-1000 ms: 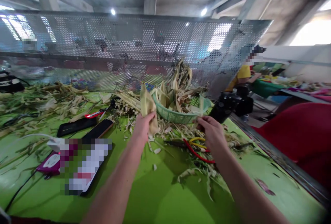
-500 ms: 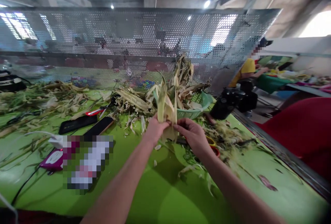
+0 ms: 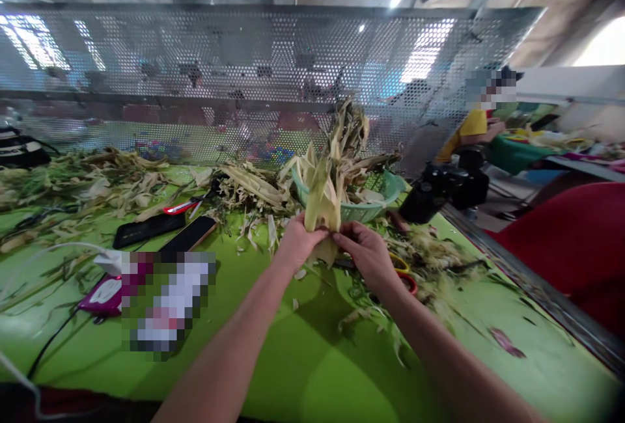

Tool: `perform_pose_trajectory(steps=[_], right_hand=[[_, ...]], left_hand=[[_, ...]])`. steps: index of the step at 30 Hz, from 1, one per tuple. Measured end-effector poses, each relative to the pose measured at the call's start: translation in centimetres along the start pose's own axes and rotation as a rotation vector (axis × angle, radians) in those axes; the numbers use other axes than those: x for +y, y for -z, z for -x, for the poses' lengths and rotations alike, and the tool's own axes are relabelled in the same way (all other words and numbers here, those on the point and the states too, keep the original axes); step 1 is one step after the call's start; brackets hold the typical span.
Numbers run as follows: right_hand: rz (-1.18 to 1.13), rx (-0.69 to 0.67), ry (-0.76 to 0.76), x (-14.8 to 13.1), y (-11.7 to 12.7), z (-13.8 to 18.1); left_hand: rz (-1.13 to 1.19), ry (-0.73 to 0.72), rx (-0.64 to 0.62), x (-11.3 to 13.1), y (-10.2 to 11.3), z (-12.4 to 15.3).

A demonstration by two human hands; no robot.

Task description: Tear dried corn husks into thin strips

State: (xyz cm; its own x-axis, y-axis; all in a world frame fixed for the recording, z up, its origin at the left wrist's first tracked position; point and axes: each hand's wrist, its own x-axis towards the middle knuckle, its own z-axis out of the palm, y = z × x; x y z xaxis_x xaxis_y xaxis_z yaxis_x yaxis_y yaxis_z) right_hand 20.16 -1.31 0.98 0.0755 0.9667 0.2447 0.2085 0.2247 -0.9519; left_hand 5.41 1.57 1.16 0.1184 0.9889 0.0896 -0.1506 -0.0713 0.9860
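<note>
- Both hands close on one bundle of corn husks (image 3: pixel 323 205): my left hand (image 3: pixel 297 244) wraps its lower part from the left, and my right hand (image 3: pixel 364 250) pinches its base from the right, fingertips meeting the left hand's.
- Held upright, the bundle stands above the green table (image 3: pixel 303 371), with its leaf tips rising in front of the basket.
- Just behind the bundle sits a pale green plastic basket (image 3: pixel 378 205), heaped with dry husks (image 3: pixel 349 143) that stick up well past its rim.
- Beyond the basket, a perforated metal screen (image 3: pixel 254 71) runs the whole width of the table and closes off the far side.
- Along the right, the table ends at a dark metal edge rail (image 3: pixel 547 296) running diagonally toward me; a red surface (image 3: pixel 576 241) lies past it.
- Near that far right corner, a black device (image 3: pixel 446 189) stands beside the basket.
- Under my right hand, loose husk scraps (image 3: pixel 430 257) litter the table, with red and yellow tool handles (image 3: pixel 405 273) partly showing among them.
- To the left lie two dark phones (image 3: pixel 168 231), red-handled scissors (image 3: pixel 183 205), a pink-edged item with a white cable (image 3: pixel 100 293) and a blurred-out patch.
- More husk litter (image 3: pixel 83 182) covers the far left of the table.
- Nearest me, between and below my forearms, the green surface is bare apart from a few flakes, and that is the widest open room I see.
- At the far right, another person in a yellow top (image 3: pixel 471 127) is at a separate table.
</note>
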Motion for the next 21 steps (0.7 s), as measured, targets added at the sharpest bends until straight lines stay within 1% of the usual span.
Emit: perform_pose_trajectory(steps=[5,8,11,14,17,19,21], right_hand=[[-0.048,-0.022,-0.024,0.1,-0.2,0.0],[-0.025,-0.036,-0.032,0.2,-0.2,-0.1],[-0.010,-0.021,-0.020,0.3,-0.1,-0.1],[-0.035,-0.032,-0.018,0.3,0.0,-0.2],[-0.130,-0.065,-0.062,0.2,0.0,-0.1],[-0.198,-0.115,-0.090,-0.1,-0.2,0.2],[-0.227,-0.191,-0.082,-0.8,-0.6,0.6]], left_hand=[[-0.107,-0.041,0.001,0.1,0.1,-0.1],[-0.132,-0.060,-0.018,-0.2,0.2,-0.2],[-0.155,-0.060,-0.047,-0.7,0.2,-0.3],[-0.189,-0.072,-0.018,-1.0,0.2,-0.5],[-0.159,-0.086,-0.001,-1.2,0.0,-0.7],[-0.090,-0.057,0.004,-1.3,0.0,-0.9],[-0.017,-0.004,0.035,-1.3,0.1,-1.1]])
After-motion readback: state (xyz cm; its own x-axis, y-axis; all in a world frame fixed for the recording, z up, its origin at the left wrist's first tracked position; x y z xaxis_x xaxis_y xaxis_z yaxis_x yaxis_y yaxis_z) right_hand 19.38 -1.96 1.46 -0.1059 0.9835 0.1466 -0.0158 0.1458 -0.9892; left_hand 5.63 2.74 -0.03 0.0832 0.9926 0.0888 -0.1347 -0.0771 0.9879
